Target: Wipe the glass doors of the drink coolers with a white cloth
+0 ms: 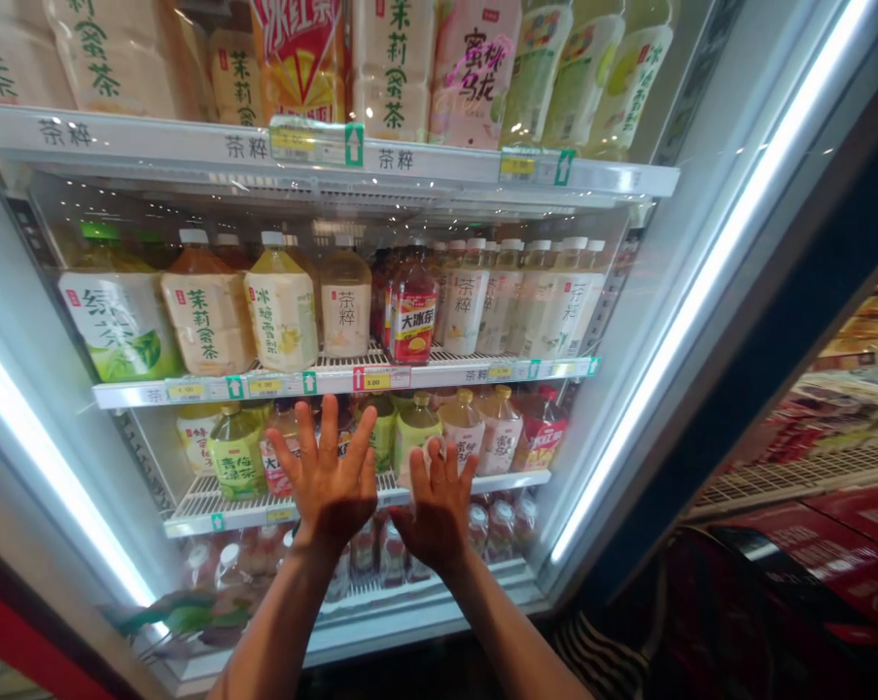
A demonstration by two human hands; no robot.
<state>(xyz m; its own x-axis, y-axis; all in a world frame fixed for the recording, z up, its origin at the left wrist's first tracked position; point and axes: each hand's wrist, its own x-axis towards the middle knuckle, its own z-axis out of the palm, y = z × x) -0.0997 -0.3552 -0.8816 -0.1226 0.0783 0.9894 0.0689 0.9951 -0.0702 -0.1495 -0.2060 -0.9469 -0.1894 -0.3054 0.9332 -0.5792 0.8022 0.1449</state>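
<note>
An open drinks cooler stands before me, its wire shelves full of bottled teas. My left hand is raised with fingers spread, back toward me, in front of the third shelf and its bottles. My right hand is beside it, fingers stretched up toward a pale pink bottle and a green tea bottle. Neither hand holds anything. A red-labelled bottle stands in the middle of the shelf above.
Large tea bottles fill the left of the second shelf; slim pale bottles fill its right. The top shelf holds big bottles. The open cooler door swings right. Red crates and racks lie lower right.
</note>
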